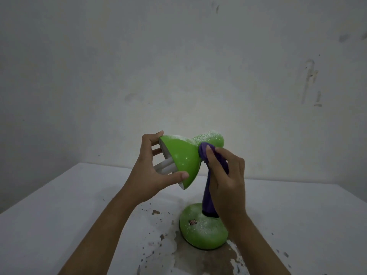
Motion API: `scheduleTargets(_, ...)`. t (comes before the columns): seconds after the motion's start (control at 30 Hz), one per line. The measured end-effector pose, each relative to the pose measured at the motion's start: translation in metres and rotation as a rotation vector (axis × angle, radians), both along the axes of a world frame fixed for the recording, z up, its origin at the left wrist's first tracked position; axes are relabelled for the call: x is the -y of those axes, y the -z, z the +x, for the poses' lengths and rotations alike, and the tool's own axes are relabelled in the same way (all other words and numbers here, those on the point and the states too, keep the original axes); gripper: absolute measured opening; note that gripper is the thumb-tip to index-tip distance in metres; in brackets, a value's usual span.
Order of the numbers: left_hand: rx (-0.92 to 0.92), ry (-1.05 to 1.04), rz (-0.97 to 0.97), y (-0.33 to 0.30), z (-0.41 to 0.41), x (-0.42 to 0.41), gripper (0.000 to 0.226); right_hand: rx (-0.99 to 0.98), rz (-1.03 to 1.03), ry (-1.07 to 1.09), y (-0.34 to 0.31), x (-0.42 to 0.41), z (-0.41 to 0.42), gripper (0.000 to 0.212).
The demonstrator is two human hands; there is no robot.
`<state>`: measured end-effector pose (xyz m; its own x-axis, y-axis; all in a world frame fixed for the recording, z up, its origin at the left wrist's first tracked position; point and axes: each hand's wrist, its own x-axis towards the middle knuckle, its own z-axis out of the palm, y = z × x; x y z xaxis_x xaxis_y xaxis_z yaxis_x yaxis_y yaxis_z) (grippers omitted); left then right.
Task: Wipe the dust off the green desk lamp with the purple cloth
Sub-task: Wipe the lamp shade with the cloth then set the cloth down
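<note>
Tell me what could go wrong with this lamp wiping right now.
1. The left hand grips the shade by its rim, fingers near the bulb; a slip could knock the bulb.
2. The right hand presses the cloth at the shade's neck, and only the base anchors the lamp, so a hard push might tip it.
3. Dust on the shade's top and base may fall onto the table.

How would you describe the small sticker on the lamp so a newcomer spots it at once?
Start at the white table, stained near its front edge, where the green desk lamp stands on its round green base. On the base's dusty top, left of the hanging purple cloth, sits a small reddish square sticker, the only non-green mark there.
</note>
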<state>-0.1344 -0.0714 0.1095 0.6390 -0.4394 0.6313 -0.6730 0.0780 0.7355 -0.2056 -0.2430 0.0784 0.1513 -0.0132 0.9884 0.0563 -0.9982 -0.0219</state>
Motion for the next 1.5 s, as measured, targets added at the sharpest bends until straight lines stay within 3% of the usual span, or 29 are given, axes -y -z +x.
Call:
scheduleTargets(0.17, -0.005, 0.003, 0.006, -0.001, 0.000, 0.001, 0.089, 0.083, 0.104, -0.024, -0.007, 0.012, 0.002, 0.033)
scheduleTargets(0.33, 0.003, -0.007, 0.002, 0.000, 0.000, 0.002, 0.088, -0.014, -0.018, -0.081, 0.008, 0.005, 0.004, 0.030)
scheduleTargets(0.43, 0.011, -0.010, 0.005, 0.000, 0.000, 0.001, 0.089, 0.035, 0.226, -0.192, -0.002, 0.011, 0.001, 0.030)
scheduleTargets(0.5, 0.014, -0.008, 0.008, -0.001, -0.001, 0.002, 0.088, 0.070, 0.269, -0.141, -0.009, 0.011, 0.002, 0.032)
scheduleTargets(0.67, 0.014, -0.016, 0.003, 0.000, -0.002, 0.001, 0.087, -0.029, 0.067, -0.151, 0.005, 0.001, 0.002, 0.043)
scheduleTargets(0.83, 0.013, -0.017, 0.002, -0.001, -0.003, 0.001, 0.088, 0.079, 0.285, -0.186, -0.008, 0.011, 0.005, 0.031)
scheduleTargets(0.93, 0.012, -0.018, -0.003, -0.001, -0.003, 0.001, 0.087, 0.107, 0.234, -0.175, -0.006, 0.009, 0.011, 0.031)
scheduleTargets(1.17, 0.000, -0.027, -0.011, 0.002, -0.001, -0.001, 0.086, -0.050, 0.056, -0.170, 0.015, 0.004, 0.016, 0.038)
scheduleTargets(1.4, 0.002, -0.019, -0.012, 0.001, -0.002, 0.001, 0.087, 0.055, 0.202, -0.158, -0.006, 0.015, 0.007, 0.036)
scheduleTargets(1.5, 0.008, -0.025, -0.014, 0.001, -0.002, 0.001, 0.086, 0.049, 0.135, -0.130, -0.004, 0.008, 0.007, 0.035)
